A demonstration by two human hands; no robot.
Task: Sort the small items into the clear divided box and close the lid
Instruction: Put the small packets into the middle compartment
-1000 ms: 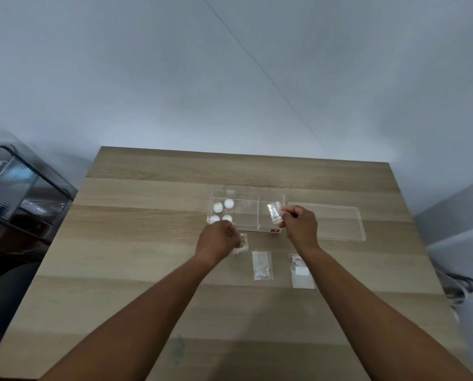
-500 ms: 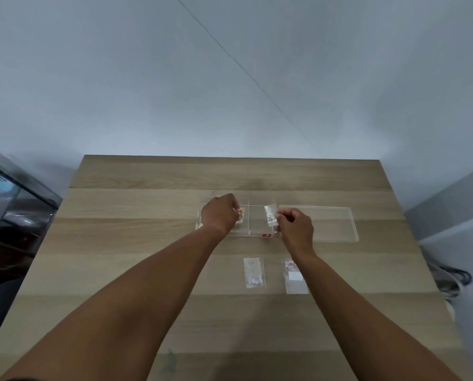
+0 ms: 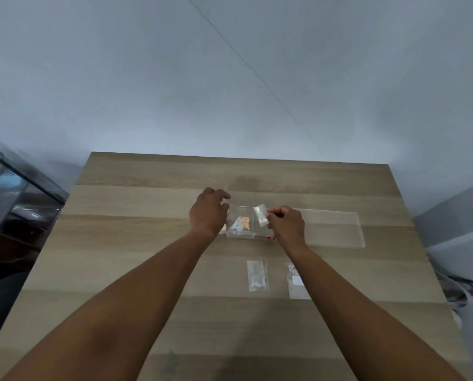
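The clear divided box (image 3: 241,235) sits mid-table, its flat clear lid (image 3: 331,229) lying open to the right. A small bag with orange bits (image 3: 241,224) lies in the box's middle compartment. My left hand (image 3: 208,213) hovers over the box's left end, fingers spread and empty, hiding that compartment. My right hand (image 3: 286,222) pinches a small white bag (image 3: 260,215) above the right compartment. Two more small clear bags (image 3: 257,275) (image 3: 297,281) lie flat on the table nearer to me.
The wooden table (image 3: 147,243) ends against a grey wall. A dark glass-sided cabinet (image 3: 15,199) stands off the left edge. Cables (image 3: 460,290) lie on the floor beyond the right edge.
My left hand carried the orange-bit bag from the table up to the box, dropped it in the middle compartment and opened. The right hand kept holding its white bag over the box.
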